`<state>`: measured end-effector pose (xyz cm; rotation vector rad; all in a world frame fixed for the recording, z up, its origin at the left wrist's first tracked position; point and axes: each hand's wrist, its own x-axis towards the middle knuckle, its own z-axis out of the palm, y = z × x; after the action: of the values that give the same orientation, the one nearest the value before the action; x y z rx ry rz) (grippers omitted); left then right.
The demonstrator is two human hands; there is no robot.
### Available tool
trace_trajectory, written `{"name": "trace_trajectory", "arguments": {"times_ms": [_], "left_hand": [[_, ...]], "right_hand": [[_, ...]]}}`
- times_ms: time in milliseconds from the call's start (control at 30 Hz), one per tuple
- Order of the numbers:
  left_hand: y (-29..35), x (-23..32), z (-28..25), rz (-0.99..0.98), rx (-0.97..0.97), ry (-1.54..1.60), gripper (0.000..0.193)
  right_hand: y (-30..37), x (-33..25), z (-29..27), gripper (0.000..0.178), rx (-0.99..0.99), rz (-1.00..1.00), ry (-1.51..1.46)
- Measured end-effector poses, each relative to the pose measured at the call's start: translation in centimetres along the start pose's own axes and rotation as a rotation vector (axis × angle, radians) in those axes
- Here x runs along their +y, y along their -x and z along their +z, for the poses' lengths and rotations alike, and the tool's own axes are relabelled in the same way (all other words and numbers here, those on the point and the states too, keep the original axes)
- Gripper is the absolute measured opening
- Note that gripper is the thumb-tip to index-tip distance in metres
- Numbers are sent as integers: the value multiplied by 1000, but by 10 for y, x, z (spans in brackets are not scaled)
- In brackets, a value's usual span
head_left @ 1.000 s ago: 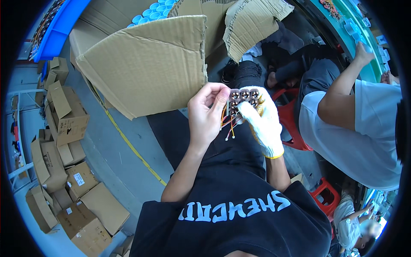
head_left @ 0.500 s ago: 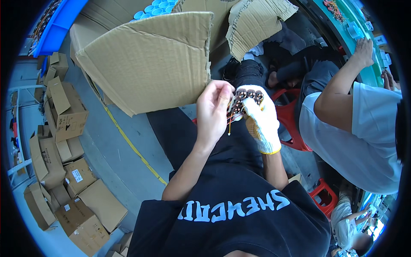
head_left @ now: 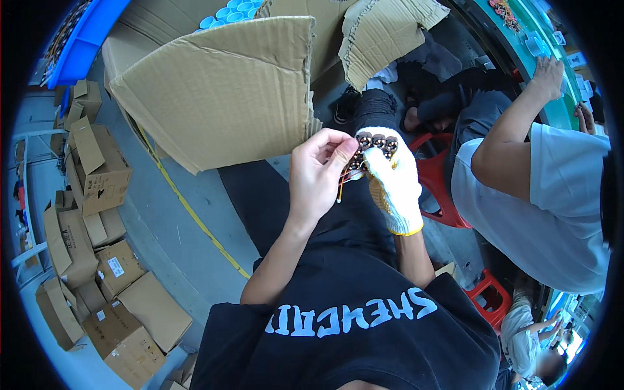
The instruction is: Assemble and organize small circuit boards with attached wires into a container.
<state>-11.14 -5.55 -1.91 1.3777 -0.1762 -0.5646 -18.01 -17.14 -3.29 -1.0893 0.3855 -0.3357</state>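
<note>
In front of my lap, my right hand [head_left: 398,185], in a white knit glove with a yellow cuff edge, is closed round a bundle of small dark parts with shiny coppery round ends [head_left: 376,145]. Its thumb lies across the bundle. My bare left hand [head_left: 315,172] meets the bundle's left edge, thumb and fingers pinched together; what lies between those fingertips is hidden. Thin wires [head_left: 342,184], orange and red among them, hang down between the two hands. The parts' exact kind cannot be made out.
An open cardboard box [head_left: 221,97] stands ahead, with light blue round cups [head_left: 235,12] inside. Cartons [head_left: 107,166] are piled at left beside a yellow floor line [head_left: 195,218]. To the right, a co-worker in white [head_left: 520,175] sits near red stools [head_left: 434,172] and a green bench [head_left: 560,114].
My left thumb and fingers have shifted against the bundle's left edge, and the hanging wires have swung slightly left. My right hand keeps its grip. The whole view has shifted slightly.
</note>
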Motion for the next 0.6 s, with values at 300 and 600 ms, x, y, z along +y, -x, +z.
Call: {"name": "trace_trajectory", "arguments": {"times_ms": [300,600], "left_hand": [[-6,-12,4,5,139,240,15],[1,5,3,527,203,-544,14]], "right_hand": [[0,-2,11,26,10,-61,200],[5,-6,10,32,70,-133,101]]}}
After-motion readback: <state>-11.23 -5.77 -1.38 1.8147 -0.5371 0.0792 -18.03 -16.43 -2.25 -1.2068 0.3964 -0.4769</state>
